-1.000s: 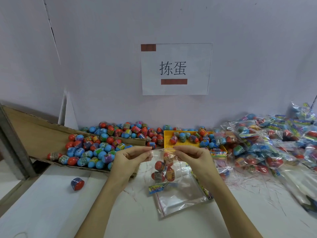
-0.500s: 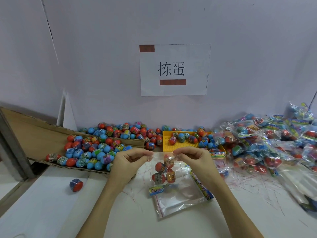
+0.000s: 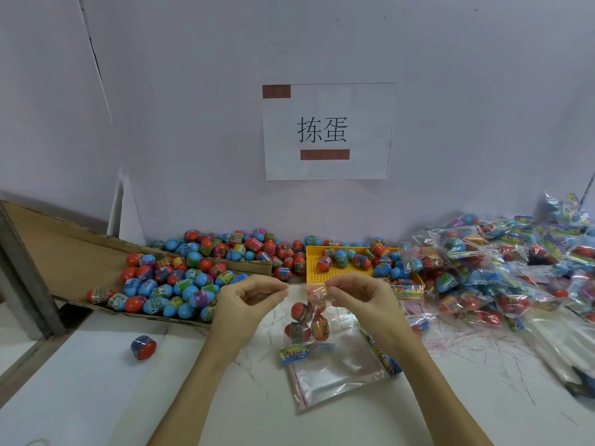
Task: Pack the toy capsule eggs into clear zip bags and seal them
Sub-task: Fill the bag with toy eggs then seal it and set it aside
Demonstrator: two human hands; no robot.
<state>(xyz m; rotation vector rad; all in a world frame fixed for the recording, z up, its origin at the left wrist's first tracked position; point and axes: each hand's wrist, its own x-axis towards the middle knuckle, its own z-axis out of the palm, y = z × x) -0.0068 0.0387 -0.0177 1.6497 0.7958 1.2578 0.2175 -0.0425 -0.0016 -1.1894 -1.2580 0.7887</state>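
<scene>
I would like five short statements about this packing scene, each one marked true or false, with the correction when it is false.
1. Both the left hand and the right hand pinch the top edge of the clear zip bag. True.
2. That bag is empty. False: it holds several capsule eggs.
3. The yellow tray is stacked with books. False: it holds capsule eggs.
4. One lone egg lies apart on the white table, to the left. True.
5. The filled bags are piled on the left. False: they are on the right.

Packed bags (image 3: 515,268) (right side) cropped.
</scene>
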